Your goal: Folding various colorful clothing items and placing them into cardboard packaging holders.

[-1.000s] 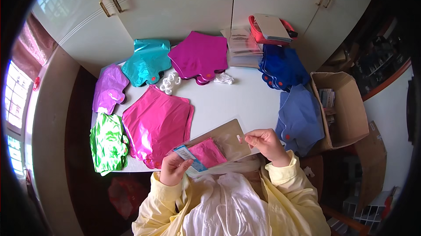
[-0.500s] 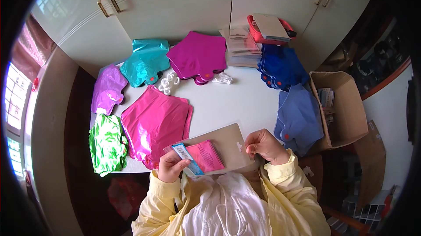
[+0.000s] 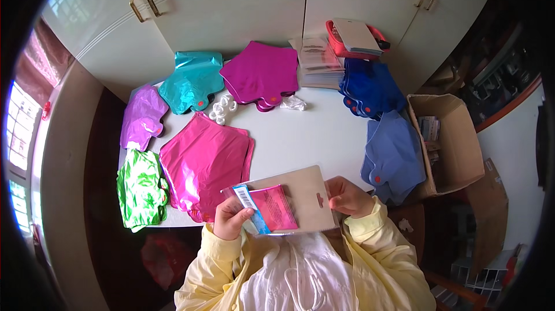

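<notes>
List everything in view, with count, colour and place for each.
clear packet: one, with a folded pink foil piece and a blue strip inside, held at the near table edge
pink foil stack: one, hot pink, left of centre
green foil stack: one, near left corner
purple foil stack: one, left edge
teal foil stack: one, far left
magenta foil stack: one, far centre
dark blue foil stack: one, far right
light blue foil stack: one, right edge
cardboard box: one, brown, right of the table
table: one, white
left hand: on the packet's left end
right hand: on its right end
</notes>
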A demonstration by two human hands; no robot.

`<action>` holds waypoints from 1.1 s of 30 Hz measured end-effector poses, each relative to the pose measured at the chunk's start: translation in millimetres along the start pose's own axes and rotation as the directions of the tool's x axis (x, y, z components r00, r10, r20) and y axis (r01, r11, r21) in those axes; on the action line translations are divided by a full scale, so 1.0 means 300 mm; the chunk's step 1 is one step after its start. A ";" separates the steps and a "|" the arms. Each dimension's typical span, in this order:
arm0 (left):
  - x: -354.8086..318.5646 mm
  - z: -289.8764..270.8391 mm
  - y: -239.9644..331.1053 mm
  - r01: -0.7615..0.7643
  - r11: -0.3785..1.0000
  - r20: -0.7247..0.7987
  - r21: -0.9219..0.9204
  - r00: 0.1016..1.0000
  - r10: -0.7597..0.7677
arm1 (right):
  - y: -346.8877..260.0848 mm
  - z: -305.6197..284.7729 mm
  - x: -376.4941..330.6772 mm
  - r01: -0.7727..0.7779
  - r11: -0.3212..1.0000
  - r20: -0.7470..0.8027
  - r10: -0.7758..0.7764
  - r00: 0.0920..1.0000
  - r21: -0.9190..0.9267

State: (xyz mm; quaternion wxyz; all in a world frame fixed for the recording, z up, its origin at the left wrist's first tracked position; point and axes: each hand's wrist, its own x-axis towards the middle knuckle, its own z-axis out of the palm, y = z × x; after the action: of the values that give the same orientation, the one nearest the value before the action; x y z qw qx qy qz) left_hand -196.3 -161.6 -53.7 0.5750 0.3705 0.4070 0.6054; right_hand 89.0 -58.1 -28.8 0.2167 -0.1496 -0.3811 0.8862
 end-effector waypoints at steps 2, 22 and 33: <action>0.000 -0.012 -0.034 0.057 0.997 0.032 -0.055 0.998 -0.055 | 0.021 0.014 0.004 0.008 0.996 0.082 -0.016 0.997 0.091; 0.001 0.027 -0.029 -0.120 0.992 -0.127 0.049 0.984 0.125 | -0.007 0.023 0.014 0.127 0.969 -0.400 -0.204 0.894 -0.211; 0.005 0.054 -0.031 -0.106 0.991 -0.132 0.079 0.985 0.115 | -0.013 0.031 0.036 0.197 0.950 -0.453 -0.289 0.843 -0.241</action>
State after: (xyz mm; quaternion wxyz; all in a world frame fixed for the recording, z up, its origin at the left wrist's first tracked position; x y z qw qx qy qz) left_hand -178.0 -158.9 -55.8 0.4978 0.3707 0.4455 0.6453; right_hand 76.6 -55.9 -21.0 0.4010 -0.3358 -0.4112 0.7465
